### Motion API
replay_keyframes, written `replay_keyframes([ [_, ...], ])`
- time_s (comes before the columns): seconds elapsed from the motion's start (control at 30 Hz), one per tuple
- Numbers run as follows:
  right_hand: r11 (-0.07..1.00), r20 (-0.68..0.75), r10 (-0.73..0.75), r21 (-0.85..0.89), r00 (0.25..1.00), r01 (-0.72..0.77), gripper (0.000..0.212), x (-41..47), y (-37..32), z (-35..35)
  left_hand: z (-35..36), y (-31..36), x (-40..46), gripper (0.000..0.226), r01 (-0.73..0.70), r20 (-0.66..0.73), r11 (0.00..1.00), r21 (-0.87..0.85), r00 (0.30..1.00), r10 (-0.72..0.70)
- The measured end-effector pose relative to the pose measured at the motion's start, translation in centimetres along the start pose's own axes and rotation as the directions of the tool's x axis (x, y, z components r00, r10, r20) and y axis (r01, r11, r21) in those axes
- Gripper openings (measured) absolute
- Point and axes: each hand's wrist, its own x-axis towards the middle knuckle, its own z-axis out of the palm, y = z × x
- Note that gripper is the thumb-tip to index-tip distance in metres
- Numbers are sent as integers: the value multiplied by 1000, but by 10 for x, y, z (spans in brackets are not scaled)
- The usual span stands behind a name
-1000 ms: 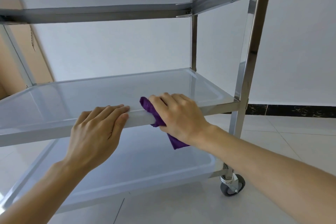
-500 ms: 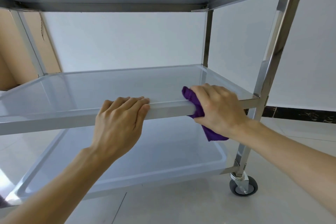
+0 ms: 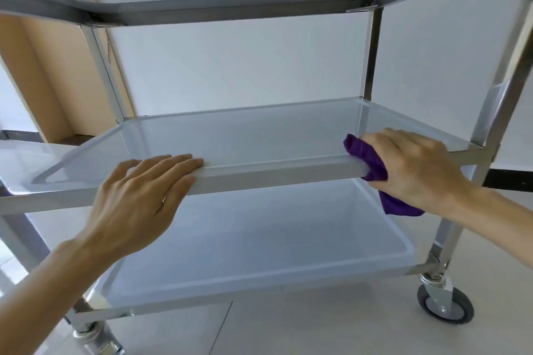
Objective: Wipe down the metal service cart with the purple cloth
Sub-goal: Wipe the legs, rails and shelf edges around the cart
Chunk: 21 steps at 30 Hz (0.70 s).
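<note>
Purple cloth (image 3: pixel 372 163), a soft bunched rag, is draped over the front rim of the middle shelf (image 3: pixel 274 174) of the polished metal service cart (image 3: pixel 372 60), close to the right front post. Right hand (image 3: pixel 415 166) grips it — fingers curled over the top of the rim, palm on the rim's face, a loose tail of fabric hanging below the wrist. Left hand (image 3: pixel 138 193) rests flat on the same rim, well apart to the left, fingers straight and holding nothing; judged to be steadying the frame.

Handling assessment: the cloth appears light and limp, conforming readily to the edge, so a wrapped whole-hand hold suits it best. The cart is rigid and smooth — likely slippery under fabric — and stands on castor wheels (image 3: pixel 445 307), so it may roll under sideways pressure. Bracing at the rim or a post seems advisable.
</note>
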Motion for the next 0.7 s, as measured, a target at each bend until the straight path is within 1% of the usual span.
replay_keyframes([
  [0.07,1000,3,20,4,1000,-20,60,-9,13,-3,-6,-14,-3,56,68,0,998,-16,998,-68],
  [0.13,998,26,61,8,998,-61,60,-15,22,-6,-11,-19,-5,57,118,-15,992,-35,993,-118],
  [0.23,991,48,129,-23,990,-128,66,-14,18,-11,-10,-8,-7,56,148,-57,987,-55,987,-151],
  [0.3,996,16,94,-1,995,-94,67,-2,-6,-8,-7,-1,-6,55,157,-66,985,-78,985,-162],
  [0.4,997,-10,-20,69,1000,20,66,32,-68,-1,-6,2,-5,55,160,-58,982,-102,984,-166],
  [0.5,991,2,-111,70,994,111,64,70,-142,9,-5,2,-5,54,166,-55,980,-111,983,-173],
  [0.57,986,35,-159,52,987,157,60,86,-179,13,-5,1,-5,53,169,-43,980,-105,984,-174],
  [0.63,982,55,-185,56,981,182,55,91,-190,15,-6,-1,-6,53,176,-36,980,-95,983,-180],
  [0.7,979,40,-190,79,981,186,57,86,-178,13,-7,-3,-8,54,185,-38,978,-97,981,-190],
])
